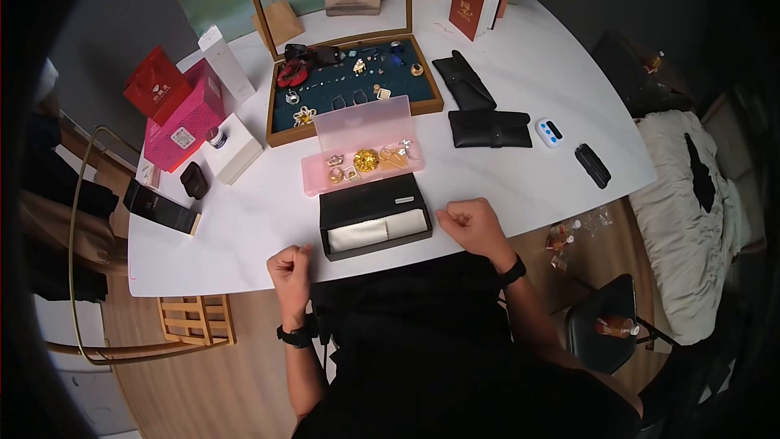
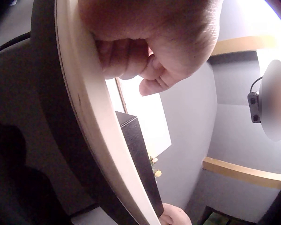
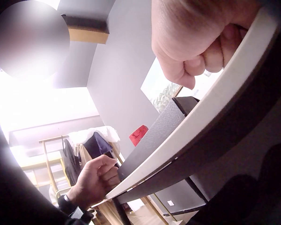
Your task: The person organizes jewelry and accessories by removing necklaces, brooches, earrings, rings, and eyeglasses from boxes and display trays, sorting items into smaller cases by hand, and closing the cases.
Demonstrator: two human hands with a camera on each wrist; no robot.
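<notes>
My left hand (image 1: 291, 278) rests at the table's front edge with fingers curled and nothing in it, left of a black box (image 1: 370, 205) holding a folded cream cloth (image 1: 378, 232). To the right of that box, my right hand (image 1: 474, 228) lies curled and empty on the tabletop. Behind the box sits a pink case (image 1: 313, 178) with its lid raised, holding several pieces of jewellery, among them a gold flower-like piece (image 1: 366, 160). Both wrist views show curled fingers (image 2: 126, 58), (image 3: 208, 61) by the table edge.
A wooden display case (image 1: 439, 103) with jewellery stands open behind. Black pouches (image 1: 490, 128), a white device (image 1: 549, 132) and a black case (image 1: 592, 166) lie right. At left are a white box (image 1: 234, 150), a pink box (image 1: 187, 118), a red bag (image 1: 158, 87) and a black box (image 1: 161, 206).
</notes>
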